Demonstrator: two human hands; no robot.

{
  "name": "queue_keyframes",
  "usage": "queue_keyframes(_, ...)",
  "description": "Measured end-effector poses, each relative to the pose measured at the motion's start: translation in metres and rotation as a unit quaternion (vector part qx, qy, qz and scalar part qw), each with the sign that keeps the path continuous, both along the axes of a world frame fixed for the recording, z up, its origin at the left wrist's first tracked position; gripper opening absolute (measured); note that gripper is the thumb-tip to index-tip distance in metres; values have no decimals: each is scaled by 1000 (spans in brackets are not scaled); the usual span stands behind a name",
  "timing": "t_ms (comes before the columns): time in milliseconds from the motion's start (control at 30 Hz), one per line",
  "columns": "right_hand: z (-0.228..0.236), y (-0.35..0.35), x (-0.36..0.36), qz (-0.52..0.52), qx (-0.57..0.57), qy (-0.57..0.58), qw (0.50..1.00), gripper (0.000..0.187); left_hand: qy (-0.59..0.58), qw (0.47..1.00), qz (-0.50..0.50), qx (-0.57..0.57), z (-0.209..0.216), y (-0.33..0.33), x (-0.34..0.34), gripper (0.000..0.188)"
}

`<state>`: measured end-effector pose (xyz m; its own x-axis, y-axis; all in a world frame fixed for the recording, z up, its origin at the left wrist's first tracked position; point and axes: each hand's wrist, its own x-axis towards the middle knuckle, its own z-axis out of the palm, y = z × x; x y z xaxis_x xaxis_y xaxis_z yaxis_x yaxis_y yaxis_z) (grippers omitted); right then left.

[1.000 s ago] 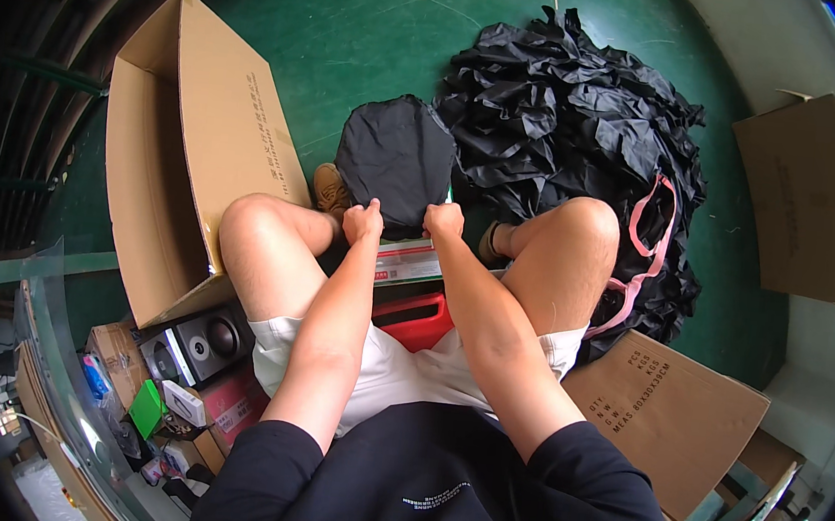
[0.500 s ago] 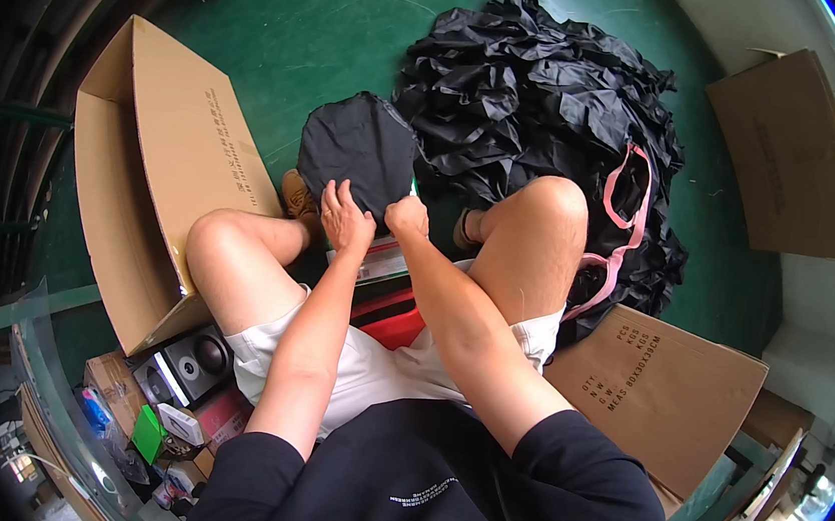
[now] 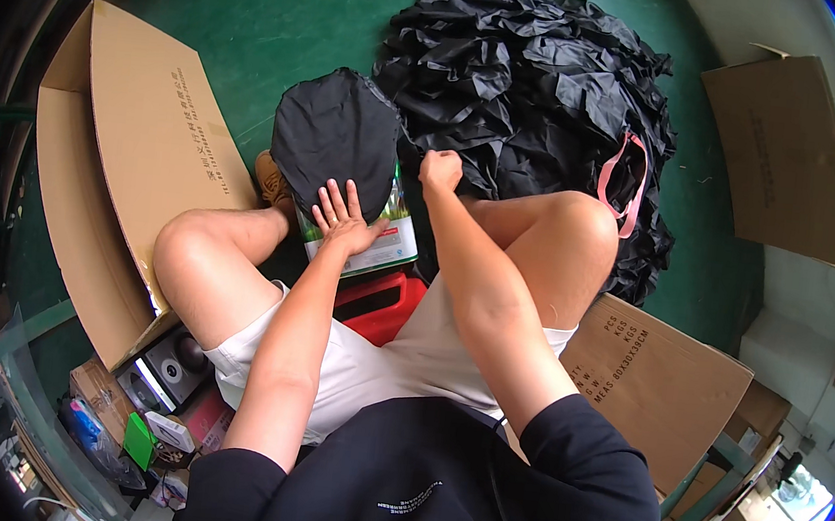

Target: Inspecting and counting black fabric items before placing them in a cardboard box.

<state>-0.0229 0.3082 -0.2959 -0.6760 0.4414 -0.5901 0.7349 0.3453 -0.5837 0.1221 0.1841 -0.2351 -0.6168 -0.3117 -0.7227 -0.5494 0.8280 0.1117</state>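
My left hand (image 3: 344, 219) lies open and flat on the half-covered pack (image 3: 379, 242), right hand (image 3: 440, 170) pinches the black bag (image 3: 337, 137); the far pile (image 3: 535, 81) remains.

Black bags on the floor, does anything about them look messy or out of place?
Yes. The black bags lie crumpled in a loose heap on the green floor, a pink strap tangled at the edge.

Left hand (image 3: 344, 218) flat on black cover (image 3: 337, 140), right hand (image 3: 439, 170) pinching edge
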Motion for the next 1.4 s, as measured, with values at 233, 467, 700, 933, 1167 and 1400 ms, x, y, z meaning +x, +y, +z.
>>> queue_keyframes(233,-28,13,-29,-151,-288,9,946,19,-10,1000,3,4,-14,-18,17,114)
queue_keyframes(467,-5,23,-77,-197,42,96,975,9,-3,1000,-17,23,-10,-4,2,114)
queue_keyframes(700,117,51,-115,-22,77,238,968,18,0,1000,-18,12,-2,-4,-2,116)
queue_keyframes(933,238,43,-114,240,-216,394,861,23,-60,992,-86,72,72,-22,-58,86)
queue_keyframes(1167,329,-22,-38,479,-512,227,676,21,77,586,280,757,187,-83,-121,85)
queue_keyframes(1400,336,-58,-15,775,-362,125,503,17,440,624,202,614,200,-76,-142,38)
